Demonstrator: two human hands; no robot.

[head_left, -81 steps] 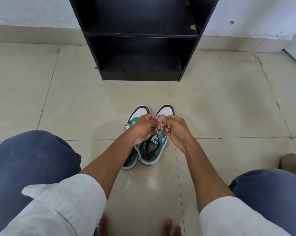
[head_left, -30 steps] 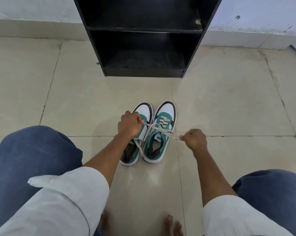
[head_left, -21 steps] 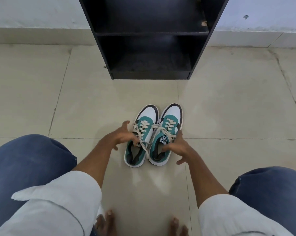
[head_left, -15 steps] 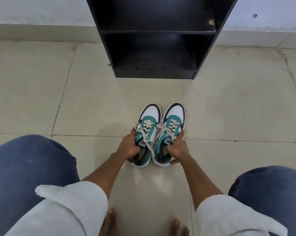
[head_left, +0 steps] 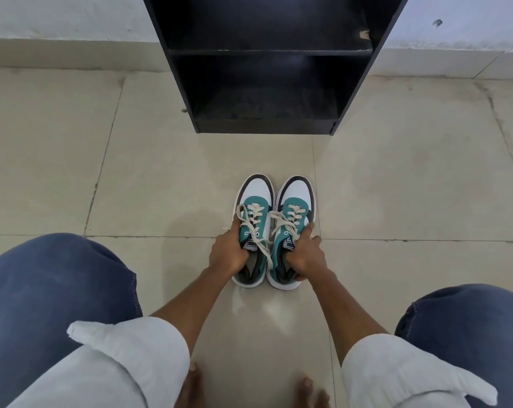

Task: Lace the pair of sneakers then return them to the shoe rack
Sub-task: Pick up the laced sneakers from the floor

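Two teal and white sneakers stand side by side on the tiled floor, toes pointing at the rack. The left sneaker (head_left: 256,198) and the right sneaker (head_left: 298,198) both carry cream laces with loose ends. My left hand (head_left: 227,254) grips the left sneaker at its collar, fingers curled inside. My right hand (head_left: 305,254) grips the right sneaker the same way. The black shoe rack (head_left: 267,125) stands ahead against the wall, its bottom shelf empty.
My knees in blue jeans frame the view at the lower left (head_left: 49,290) and lower right (head_left: 467,316). My bare toes (head_left: 190,384) show at the bottom edge. Beige floor tiles (head_left: 149,178) lie between the sneakers and the rack.
My hands pulled the lace of the right sneaker tight, let it go, and then closed on the collars of both sneakers. The camera shifted, so the rack now sits further right.
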